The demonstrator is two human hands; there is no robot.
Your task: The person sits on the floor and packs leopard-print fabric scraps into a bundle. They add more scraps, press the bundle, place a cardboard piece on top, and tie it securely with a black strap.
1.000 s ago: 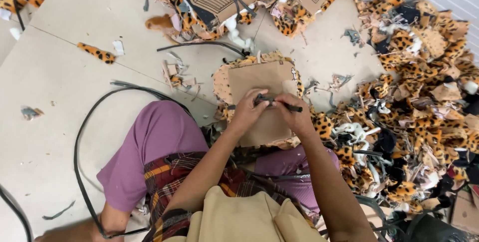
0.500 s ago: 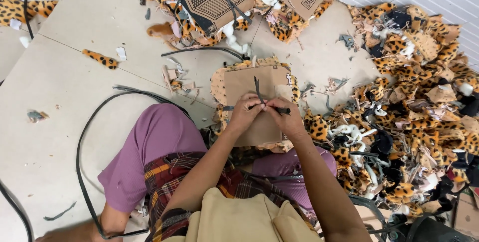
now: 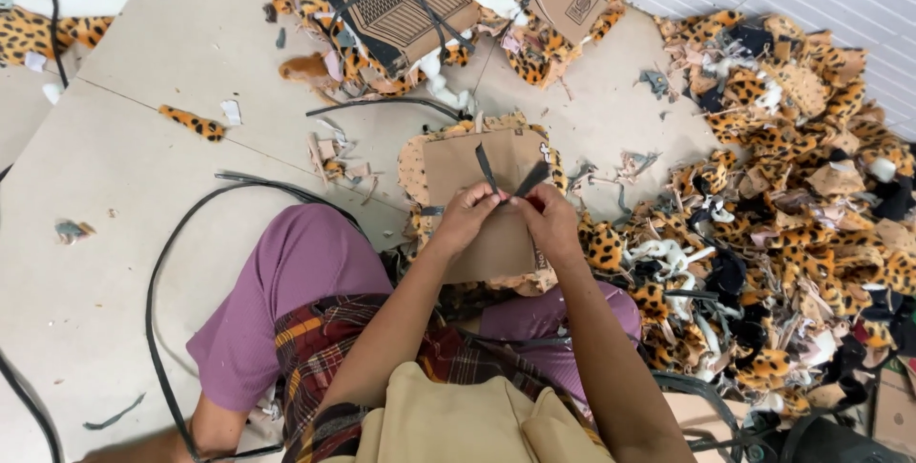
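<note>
A stack of leopard-print fabric pieces topped by a brown cardboard sheet (image 3: 477, 224) rests between my knees on the floor. Thin black straps (image 3: 509, 177) cross over the cardboard, and their two loose ends stick up in a V. My left hand (image 3: 466, 218) and my right hand (image 3: 546, 220) meet at the middle of the cardboard. Both pinch the straps where they cross.
Two tied cardboard-and-fabric bundles (image 3: 391, 5) lie ahead. A large heap of leopard-print scraps (image 3: 801, 205) fills the right side. A long black strap (image 3: 162, 282) loops over the tiled floor at left, with small offcuts (image 3: 193, 122) scattered about.
Both hands stayed on the strap crossing. The strap ends, flat on the cardboard a second ago, now stand up in a V, and the view has shifted slightly.
</note>
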